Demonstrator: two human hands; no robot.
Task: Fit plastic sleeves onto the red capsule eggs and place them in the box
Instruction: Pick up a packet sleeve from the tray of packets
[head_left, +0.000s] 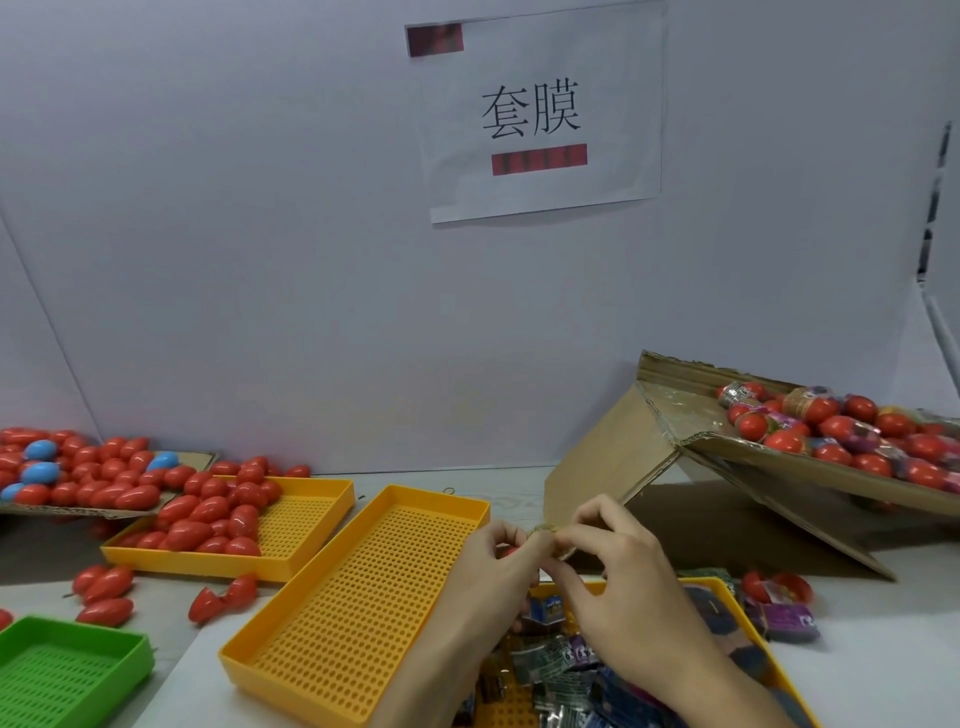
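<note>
Together, the left hand (501, 558) and the right hand (618, 577) meet above the worktop (883, 654), both pinching a small plastic sleeve (543, 530) between fingertips, with a red egg (510, 552) peeking from the curled left fingers. Just below the hands lies a yellow tray (779, 675) heaped with loose sleeves (550, 660), and beside the left hand sits a bare yellow tray (358, 587). Well to the right of the right hand a tilted cardboard box (779, 457) holds sleeved eggs (841, 431), while far left of the left hand plain eggs (208, 514) fill another tray (306, 514).
</note>
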